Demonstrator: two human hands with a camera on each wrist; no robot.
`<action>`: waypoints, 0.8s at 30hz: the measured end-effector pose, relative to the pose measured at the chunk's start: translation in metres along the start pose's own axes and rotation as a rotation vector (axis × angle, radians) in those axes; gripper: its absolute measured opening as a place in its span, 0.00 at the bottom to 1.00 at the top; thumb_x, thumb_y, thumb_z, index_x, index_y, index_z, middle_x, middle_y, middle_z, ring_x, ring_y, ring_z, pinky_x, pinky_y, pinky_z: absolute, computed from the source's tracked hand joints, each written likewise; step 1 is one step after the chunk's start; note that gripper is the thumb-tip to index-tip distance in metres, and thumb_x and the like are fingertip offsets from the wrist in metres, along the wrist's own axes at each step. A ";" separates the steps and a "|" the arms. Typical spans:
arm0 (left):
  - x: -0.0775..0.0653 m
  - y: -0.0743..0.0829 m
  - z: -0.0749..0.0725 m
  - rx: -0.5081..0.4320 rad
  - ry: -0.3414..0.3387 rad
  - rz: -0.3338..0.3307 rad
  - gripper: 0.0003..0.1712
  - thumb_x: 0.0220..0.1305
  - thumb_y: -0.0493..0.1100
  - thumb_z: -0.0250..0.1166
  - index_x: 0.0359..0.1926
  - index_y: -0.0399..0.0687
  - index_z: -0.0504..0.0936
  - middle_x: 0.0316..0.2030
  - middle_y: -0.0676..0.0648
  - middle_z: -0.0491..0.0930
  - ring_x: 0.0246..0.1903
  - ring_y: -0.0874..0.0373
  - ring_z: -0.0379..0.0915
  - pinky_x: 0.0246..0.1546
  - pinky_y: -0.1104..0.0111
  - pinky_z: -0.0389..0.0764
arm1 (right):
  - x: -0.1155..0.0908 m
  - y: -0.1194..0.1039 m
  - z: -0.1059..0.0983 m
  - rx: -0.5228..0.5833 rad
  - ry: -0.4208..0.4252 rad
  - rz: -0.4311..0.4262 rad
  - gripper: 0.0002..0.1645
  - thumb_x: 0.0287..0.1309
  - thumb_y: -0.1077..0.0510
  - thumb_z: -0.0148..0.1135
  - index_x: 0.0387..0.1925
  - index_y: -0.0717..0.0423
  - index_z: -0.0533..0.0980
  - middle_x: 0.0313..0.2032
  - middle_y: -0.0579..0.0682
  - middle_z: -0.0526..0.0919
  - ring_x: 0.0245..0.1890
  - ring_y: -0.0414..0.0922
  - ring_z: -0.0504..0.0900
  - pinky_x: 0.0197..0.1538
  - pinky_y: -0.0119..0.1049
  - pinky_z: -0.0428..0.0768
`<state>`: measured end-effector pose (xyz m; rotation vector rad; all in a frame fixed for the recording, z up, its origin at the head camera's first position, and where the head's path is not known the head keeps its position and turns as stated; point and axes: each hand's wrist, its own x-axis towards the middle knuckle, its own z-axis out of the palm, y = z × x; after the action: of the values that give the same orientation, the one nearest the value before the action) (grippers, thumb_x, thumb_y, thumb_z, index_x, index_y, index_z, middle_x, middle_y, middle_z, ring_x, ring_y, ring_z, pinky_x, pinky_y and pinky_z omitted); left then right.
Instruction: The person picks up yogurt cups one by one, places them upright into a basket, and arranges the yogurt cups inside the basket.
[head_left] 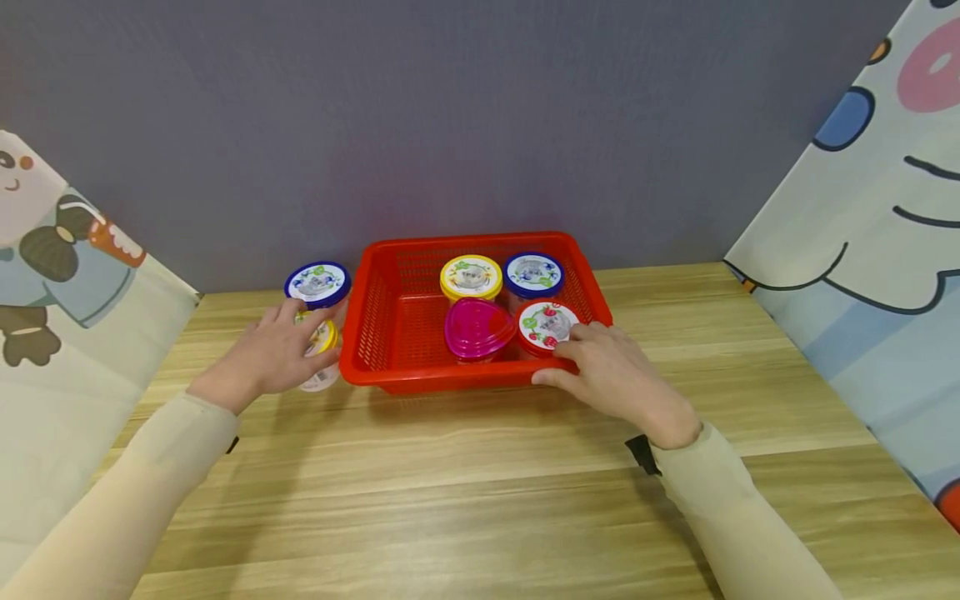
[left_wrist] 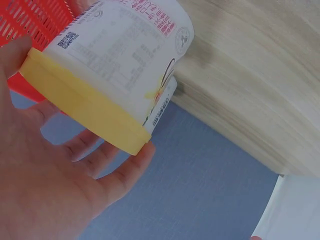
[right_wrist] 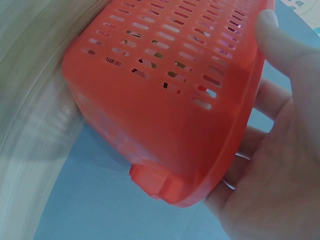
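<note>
In the head view my left hand is around the yellow lid of a plastic tub left of the basket. Up close, thumb and fingers curl round the rim of that yellow lid; the printed white cup shows beyond it. A blue-lidded tub stands just behind. My right hand grips the front right corner of the red plastic basket, thumb at the front rim and fingers over the top, close by a red-lidded tub. The right wrist view shows the basket's slotted wall.
Inside the basket are also a yellow-lidded tub, another blue-lidded tub and a container with a pink lid. A grey wall rises behind the wooden table. Printed cloths hang at both sides.
</note>
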<state>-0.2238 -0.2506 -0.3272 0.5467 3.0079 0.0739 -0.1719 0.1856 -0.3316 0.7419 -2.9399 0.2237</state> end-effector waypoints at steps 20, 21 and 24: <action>0.010 0.005 -0.012 -0.070 -0.169 -0.048 0.44 0.64 0.64 0.61 0.74 0.49 0.62 0.66 0.25 0.60 0.60 0.20 0.60 0.46 0.29 0.72 | 0.000 0.001 0.002 0.001 0.008 -0.015 0.31 0.60 0.33 0.66 0.45 0.55 0.86 0.38 0.54 0.82 0.40 0.52 0.78 0.49 0.55 0.76; 0.010 0.005 -0.012 -0.073 -0.172 -0.047 0.44 0.64 0.64 0.61 0.74 0.49 0.63 0.65 0.24 0.60 0.60 0.20 0.60 0.46 0.29 0.73 | 0.000 0.001 0.002 0.001 0.009 -0.015 0.31 0.60 0.33 0.66 0.45 0.55 0.86 0.38 0.54 0.82 0.40 0.52 0.78 0.49 0.55 0.76; 0.010 0.005 -0.011 -0.066 -0.164 -0.040 0.44 0.62 0.64 0.63 0.72 0.48 0.64 0.64 0.24 0.61 0.59 0.21 0.61 0.46 0.30 0.73 | 0.000 0.002 0.002 -0.006 0.012 -0.017 0.31 0.60 0.32 0.66 0.45 0.55 0.86 0.37 0.53 0.81 0.39 0.51 0.77 0.48 0.54 0.76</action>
<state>-0.2319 -0.2425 -0.3165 0.4625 2.8438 0.1197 -0.1725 0.1867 -0.3340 0.7616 -2.9208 0.2175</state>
